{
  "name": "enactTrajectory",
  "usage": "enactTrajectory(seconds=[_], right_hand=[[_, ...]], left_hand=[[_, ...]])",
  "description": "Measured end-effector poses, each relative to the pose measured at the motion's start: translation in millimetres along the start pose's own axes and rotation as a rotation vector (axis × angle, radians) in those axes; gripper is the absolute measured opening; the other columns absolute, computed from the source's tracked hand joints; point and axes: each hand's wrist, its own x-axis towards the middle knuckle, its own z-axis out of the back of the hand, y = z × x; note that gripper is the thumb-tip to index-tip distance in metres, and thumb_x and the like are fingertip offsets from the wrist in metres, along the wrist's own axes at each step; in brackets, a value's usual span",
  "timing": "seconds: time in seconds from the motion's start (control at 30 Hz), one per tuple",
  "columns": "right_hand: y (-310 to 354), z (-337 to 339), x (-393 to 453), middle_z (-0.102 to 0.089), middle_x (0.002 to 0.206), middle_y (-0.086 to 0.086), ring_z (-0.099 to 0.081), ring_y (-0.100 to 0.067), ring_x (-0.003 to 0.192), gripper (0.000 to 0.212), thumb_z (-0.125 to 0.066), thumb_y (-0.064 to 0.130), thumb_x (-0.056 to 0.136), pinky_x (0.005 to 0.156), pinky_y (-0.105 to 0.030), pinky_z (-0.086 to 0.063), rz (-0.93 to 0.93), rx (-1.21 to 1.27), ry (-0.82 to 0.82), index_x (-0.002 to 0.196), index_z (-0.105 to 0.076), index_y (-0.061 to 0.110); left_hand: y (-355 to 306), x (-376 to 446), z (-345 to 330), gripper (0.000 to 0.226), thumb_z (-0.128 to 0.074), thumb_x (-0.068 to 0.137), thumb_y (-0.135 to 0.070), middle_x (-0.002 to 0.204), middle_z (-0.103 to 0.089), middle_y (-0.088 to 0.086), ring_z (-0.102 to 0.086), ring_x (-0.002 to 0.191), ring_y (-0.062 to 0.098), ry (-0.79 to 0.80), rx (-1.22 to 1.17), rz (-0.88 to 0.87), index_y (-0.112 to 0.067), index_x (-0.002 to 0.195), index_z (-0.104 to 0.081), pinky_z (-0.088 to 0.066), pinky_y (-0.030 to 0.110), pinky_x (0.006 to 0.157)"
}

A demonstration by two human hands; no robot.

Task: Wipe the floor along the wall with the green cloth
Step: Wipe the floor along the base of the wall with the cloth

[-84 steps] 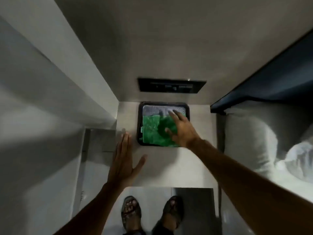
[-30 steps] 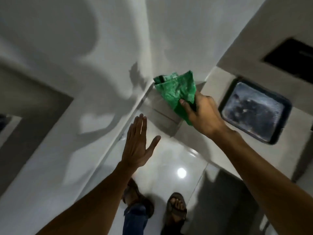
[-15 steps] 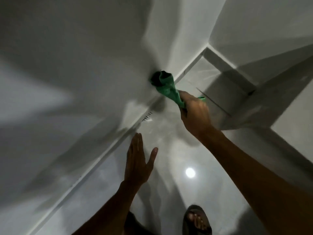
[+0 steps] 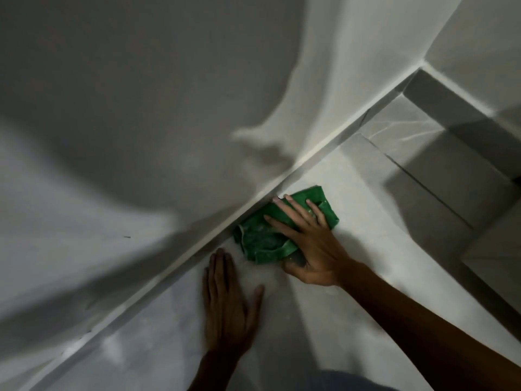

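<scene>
The green cloth (image 4: 263, 240) lies crumpled on the pale tiled floor (image 4: 352, 210), pushed up against the white skirting (image 4: 197, 251) at the foot of the wall (image 4: 141, 122). My right hand (image 4: 307, 241) lies flat on top of the cloth with fingers spread, pressing it down. My left hand (image 4: 228, 303) rests palm down on the floor just below and left of the cloth, fingers together, with nothing in it. Part of the cloth is hidden under my right palm.
The skirting runs diagonally from lower left to a corner at the upper right (image 4: 420, 66). A grey low block or step (image 4: 451, 153) stands at the right along the other wall. Floor extends toward the lower right.
My right hand has come down with the cloth from the air onto the floor at the skirting. My left hand has dropped onto the floor too. The view is now much nearer the floor.
</scene>
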Motion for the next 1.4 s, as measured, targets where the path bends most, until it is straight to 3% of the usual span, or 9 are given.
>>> enactTrajectory(seconds=[0.13,0.33,0.5,0.63,0.83,0.97,1.13,1.3,1.4], right_hand=[[14,0,-14,-0.032,0.178,-0.006,-0.021,-0.031,0.17,0.082,-0.067,0.059,0.09,0.135,-0.066,-0.014,-0.042,0.054,-0.106,0.163,-0.048,0.028],[5,13,0,-0.029,0.181,0.0,-0.016,-0.027,0.172,0.079,-0.043,0.081,0.101,0.136,-0.062,-0.016,-0.052,-0.16,0.068,0.165,-0.044,0.035],[20,1,7,-0.034,0.179,-0.008,-0.017,-0.034,0.171,0.092,-0.042,0.088,0.093,0.138,-0.063,-0.006,-0.089,-0.175,0.093,0.163,-0.048,0.028],[8,13,11,-0.036,0.178,-0.002,-0.019,-0.03,0.171,0.072,-0.04,0.074,0.104,0.138,-0.06,-0.01,0.053,-0.183,0.182,0.162,-0.048,0.033],[39,-17,12,-0.043,0.174,-0.003,-0.026,-0.034,0.168,0.076,-0.052,0.072,0.098,0.137,-0.063,-0.012,-0.271,-0.167,-0.024,0.16,-0.053,0.028],[-17,16,8,-0.038,0.177,-0.002,-0.024,-0.033,0.17,0.071,-0.052,0.069,0.102,0.136,-0.062,-0.019,0.078,-0.268,0.12,0.164,-0.046,0.036],[-8,16,13,-0.042,0.175,-0.006,-0.025,-0.04,0.168,0.075,-0.045,0.076,0.101,0.135,-0.067,-0.013,-0.292,-0.28,-0.042,0.161,-0.051,0.032],[2,13,5,-0.017,0.185,0.002,-0.006,-0.035,0.172,0.078,-0.031,0.082,0.104,0.136,-0.069,-0.009,0.025,-0.286,0.182,0.171,-0.024,0.043],[-13,31,11,-0.023,0.183,0.005,-0.01,-0.031,0.172,0.071,-0.031,0.079,0.106,0.136,-0.067,-0.012,-0.02,-0.295,0.171,0.169,-0.027,0.046]], left_hand=[[1,-8,4,0.092,-0.036,0.108,-0.064,0.177,-0.035,0.025,-0.033,0.165,0.041,-0.025,0.005,0.059,0.004,0.169,-0.033,-0.021,0.053,0.137],[12,-30,9,0.089,-0.043,0.105,-0.061,0.183,-0.019,0.011,-0.022,0.169,0.033,-0.025,0.027,0.033,-0.006,0.173,-0.026,0.001,0.037,0.141],[13,-31,7,0.088,-0.045,0.105,-0.06,0.182,-0.026,0.018,-0.025,0.169,0.036,-0.032,0.027,0.041,-0.005,0.172,-0.03,-0.006,0.043,0.142],[10,-32,10,0.084,-0.043,0.105,-0.052,0.182,-0.025,0.018,-0.027,0.169,0.037,-0.015,-0.007,0.041,-0.003,0.172,-0.031,-0.01,0.047,0.141],[17,-32,21,0.087,-0.049,0.095,-0.041,0.18,-0.026,0.021,-0.027,0.168,0.036,0.014,-0.06,-0.035,0.002,0.168,-0.034,-0.009,0.047,0.14],[18,-34,25,0.085,-0.048,0.094,-0.037,0.181,-0.028,0.02,-0.026,0.168,0.034,0.001,-0.085,-0.044,0.001,0.168,-0.035,-0.012,0.05,0.139],[19,-34,22,0.084,-0.047,0.093,-0.035,0.18,-0.031,0.022,-0.029,0.168,0.038,0.002,-0.094,-0.047,0.001,0.168,-0.036,-0.017,0.057,0.137],[18,-34,23,0.086,-0.046,0.093,-0.036,0.182,-0.025,0.019,-0.026,0.17,0.037,0.015,-0.088,-0.042,-0.001,0.17,-0.032,-0.019,0.06,0.137],[18,-34,21,0.086,-0.046,0.093,-0.036,0.182,-0.025,0.019,-0.026,0.17,0.037,0.015,-0.093,-0.042,-0.001,0.171,-0.032,-0.023,0.062,0.136]])
